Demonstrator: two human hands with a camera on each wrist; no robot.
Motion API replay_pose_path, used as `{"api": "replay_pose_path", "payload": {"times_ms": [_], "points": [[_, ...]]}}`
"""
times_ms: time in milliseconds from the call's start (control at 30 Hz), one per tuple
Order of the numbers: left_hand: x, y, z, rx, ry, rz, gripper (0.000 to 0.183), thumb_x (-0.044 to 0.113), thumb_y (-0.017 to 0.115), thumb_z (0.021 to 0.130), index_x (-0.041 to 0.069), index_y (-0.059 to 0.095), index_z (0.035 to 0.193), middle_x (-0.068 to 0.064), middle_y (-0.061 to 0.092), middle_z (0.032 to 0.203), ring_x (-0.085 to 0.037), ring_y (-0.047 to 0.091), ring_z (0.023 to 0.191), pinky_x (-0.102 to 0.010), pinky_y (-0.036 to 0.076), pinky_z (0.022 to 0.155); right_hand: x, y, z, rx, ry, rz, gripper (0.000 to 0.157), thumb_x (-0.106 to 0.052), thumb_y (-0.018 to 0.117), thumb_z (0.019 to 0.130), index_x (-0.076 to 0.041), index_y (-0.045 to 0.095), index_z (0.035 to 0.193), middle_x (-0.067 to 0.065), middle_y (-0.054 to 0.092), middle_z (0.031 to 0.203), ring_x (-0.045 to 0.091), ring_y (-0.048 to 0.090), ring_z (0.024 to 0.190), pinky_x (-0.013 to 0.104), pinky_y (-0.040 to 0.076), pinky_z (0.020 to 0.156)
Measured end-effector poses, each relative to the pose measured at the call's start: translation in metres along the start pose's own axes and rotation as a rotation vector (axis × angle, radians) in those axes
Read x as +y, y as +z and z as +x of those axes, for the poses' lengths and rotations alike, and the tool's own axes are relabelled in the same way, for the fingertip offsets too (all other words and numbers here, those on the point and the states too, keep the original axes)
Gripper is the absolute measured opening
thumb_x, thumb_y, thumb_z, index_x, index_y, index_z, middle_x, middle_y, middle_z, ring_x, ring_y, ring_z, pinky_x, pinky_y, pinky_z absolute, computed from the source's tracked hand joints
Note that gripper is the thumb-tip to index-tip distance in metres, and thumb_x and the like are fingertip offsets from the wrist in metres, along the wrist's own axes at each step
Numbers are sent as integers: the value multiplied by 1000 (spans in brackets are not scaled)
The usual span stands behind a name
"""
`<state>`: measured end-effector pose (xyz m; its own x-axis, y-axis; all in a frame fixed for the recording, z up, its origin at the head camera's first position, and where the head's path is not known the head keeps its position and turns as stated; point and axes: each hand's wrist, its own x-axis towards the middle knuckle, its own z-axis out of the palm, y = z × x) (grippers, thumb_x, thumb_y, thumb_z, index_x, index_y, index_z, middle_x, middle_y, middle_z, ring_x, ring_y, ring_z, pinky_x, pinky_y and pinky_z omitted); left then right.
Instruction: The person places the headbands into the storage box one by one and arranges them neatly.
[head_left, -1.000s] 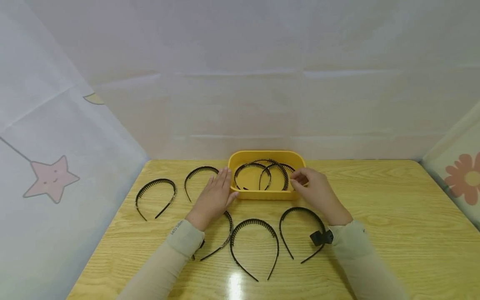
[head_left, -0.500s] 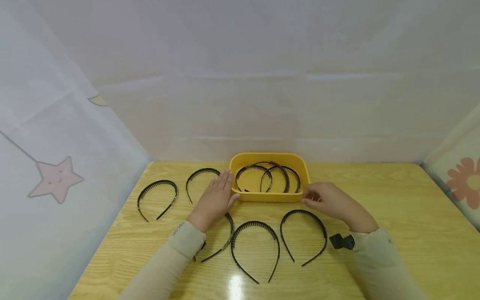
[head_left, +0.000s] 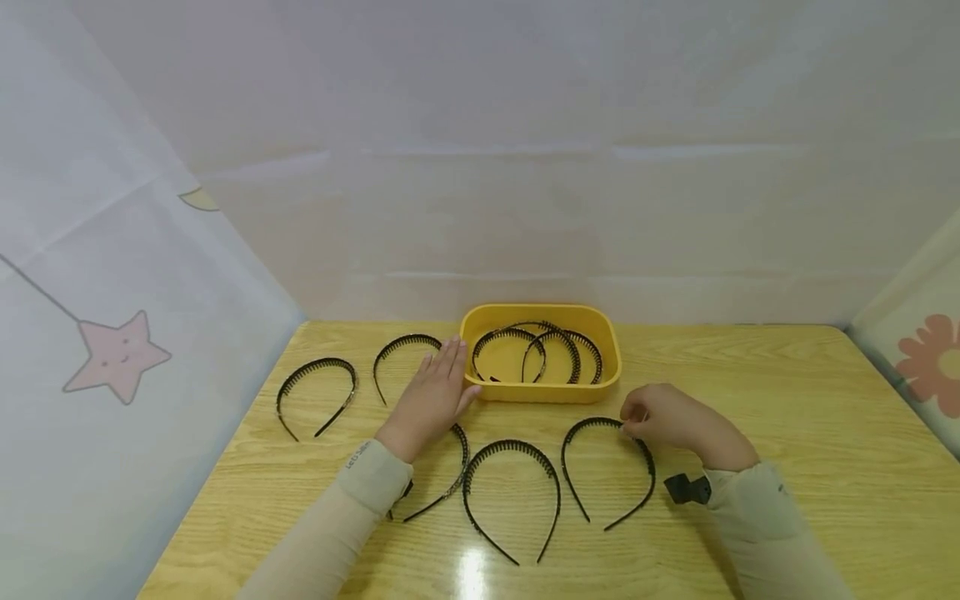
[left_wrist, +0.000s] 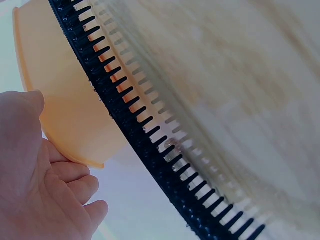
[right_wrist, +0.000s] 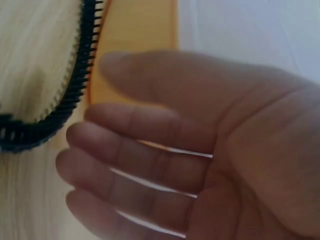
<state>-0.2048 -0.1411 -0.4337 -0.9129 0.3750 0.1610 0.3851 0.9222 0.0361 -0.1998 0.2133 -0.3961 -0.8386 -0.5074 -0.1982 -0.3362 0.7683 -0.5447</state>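
Observation:
A yellow rectangular basket (head_left: 540, 393) stands at the back of the table with several black toothed headbands (head_left: 576, 354) inside. My left hand (head_left: 429, 404) rests against its left end, fingers straight. In the left wrist view, a headband (left_wrist: 120, 100) crosses in front of that hand and the basket wall (left_wrist: 75, 90). My right hand (head_left: 678, 421) hovers in front of the basket's right corner, fingertips right at the top of a headband (head_left: 572, 462) lying on the table. The right wrist view shows this hand's fingers loosely bent, with nothing between them, beside the headband's teeth (right_wrist: 87, 55).
More headbands lie on the wooden table (head_left: 810, 417): one at the front middle (head_left: 512, 446), one partly under my left forearm (head_left: 459, 462), one at far left (head_left: 315, 364) and one (head_left: 405, 340) behind my left hand. A pale cloth wall (head_left: 480, 167) rises behind.
My right hand has left the basket's right side, where a headband now lies inside, and come forward over the headband on the table. My left hand keeps its place at the basket.

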Motion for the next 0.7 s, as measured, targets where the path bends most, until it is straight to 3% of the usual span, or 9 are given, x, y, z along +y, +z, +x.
{"api": "replay_pose_path", "payload": {"times_ms": [300, 700], "points": [[0, -4, 1, -1, 1, -12, 72, 49, 30, 99, 1, 11, 148, -17, 12, 154, -30, 14, 142, -46, 13, 115, 10, 4, 3, 14, 104, 22, 12, -16, 73, 80, -9, 65, 85, -2, 62, 78, 11, 55, 69, 29, 47, 61], [0, -2, 1, -8, -4, -18, 72, 49, 30, 98, 1, 11, 148, -16, 11, 154, -29, 13, 142, -46, 11, 115, 18, 9, 4, 12, 93, 91, 7, -11, 70, 82, -7, 64, 83, 1, 59, 70, 15, 53, 58, 28, 45, 53]]}}
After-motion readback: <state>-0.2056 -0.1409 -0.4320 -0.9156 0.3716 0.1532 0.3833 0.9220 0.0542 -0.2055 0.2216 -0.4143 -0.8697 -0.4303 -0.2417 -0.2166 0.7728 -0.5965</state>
